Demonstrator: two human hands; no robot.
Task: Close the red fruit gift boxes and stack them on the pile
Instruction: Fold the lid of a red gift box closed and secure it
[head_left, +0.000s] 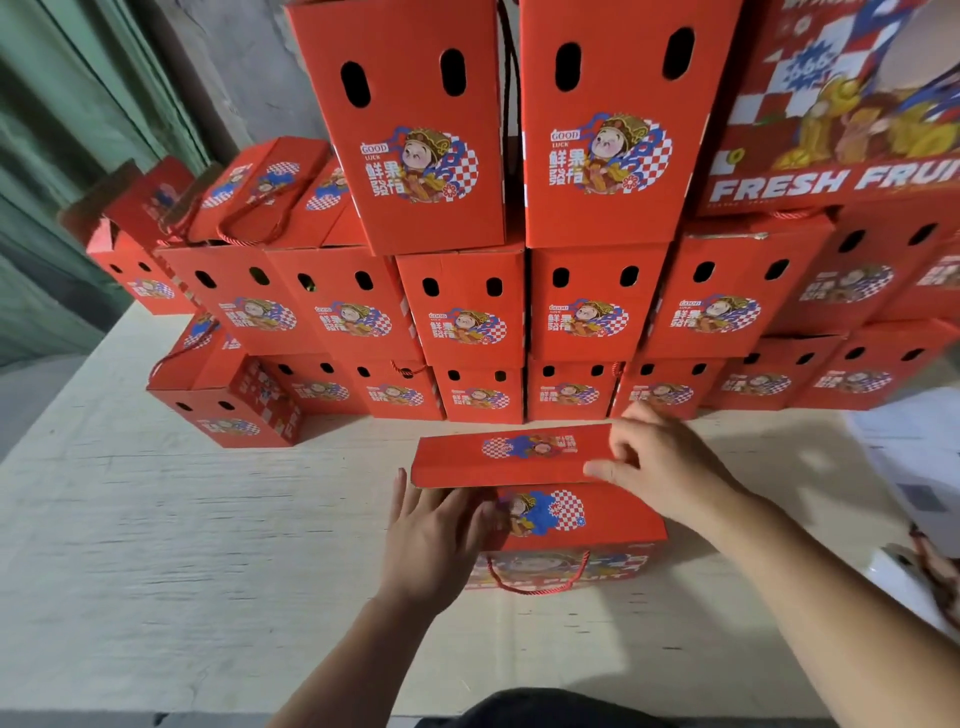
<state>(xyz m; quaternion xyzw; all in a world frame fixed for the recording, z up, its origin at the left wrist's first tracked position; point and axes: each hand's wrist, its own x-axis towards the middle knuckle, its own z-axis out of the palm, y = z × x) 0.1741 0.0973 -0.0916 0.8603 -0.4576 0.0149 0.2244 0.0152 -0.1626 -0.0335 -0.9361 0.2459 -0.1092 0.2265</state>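
Observation:
A red fruit gift box (587, 519) stands on the pale wooden surface (182, 519) in front of me, its red rope handle (540, 584) hanging on the near side. Its far top flap (511, 457) is nearly flat, the near flap lies below it. My left hand (431, 535) lies flat with straight fingers on the box's left top, fingertips under the far flap's edge. My right hand (660, 462) pinches the right end of the far flap with curled fingers. Behind stands the pile (467, 312) of matching red boxes, several tiers high.
At the pile's left, some boxes (223, 395) have flaps standing open. A large box reading FRESH FRUIT (841, 104) sits at the top right. White packaging (914, 467) lies at the right edge. A green corrugated wall (62, 156) rises on the left.

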